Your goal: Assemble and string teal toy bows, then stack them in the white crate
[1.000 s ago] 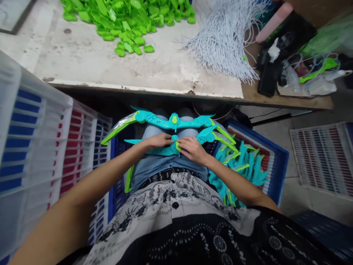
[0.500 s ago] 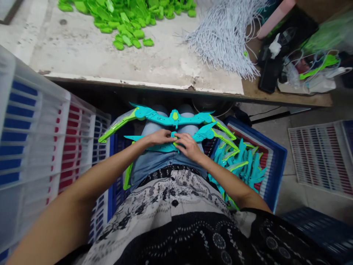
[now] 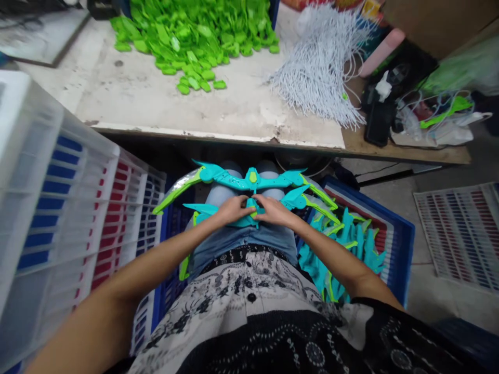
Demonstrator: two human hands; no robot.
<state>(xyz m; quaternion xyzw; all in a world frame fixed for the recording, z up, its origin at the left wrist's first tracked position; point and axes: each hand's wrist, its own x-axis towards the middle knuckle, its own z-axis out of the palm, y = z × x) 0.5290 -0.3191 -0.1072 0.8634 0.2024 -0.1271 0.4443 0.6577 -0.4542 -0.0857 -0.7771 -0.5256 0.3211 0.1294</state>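
Two teal toy bows with lime-green tips lie across my lap. The farther toy bow (image 3: 234, 180) rests on my thighs, a green piece in its centre, with neither hand on it. Both hands are at the middle of the nearer toy bow (image 3: 293, 199). My left hand (image 3: 234, 209) grips its centre from the left, thumb pressed at a small green piece (image 3: 253, 212). From the right, my right hand (image 3: 272, 211) closes on the same centre, its thumb by that piece. My fingers hide part of the bow's middle.
A pile of green plastic pieces (image 3: 195, 47) and a bundle of white cords (image 3: 319, 67) lie on the worktable (image 3: 163, 111). White crates (image 3: 89, 208) stand at my left. On my right, a blue crate (image 3: 407, 249) holds several teal bows (image 3: 351, 239).
The view has tilted, so more of the table shows. My thumbs have shifted on the green piece at the nearer bow's centre, and both hands remain there.
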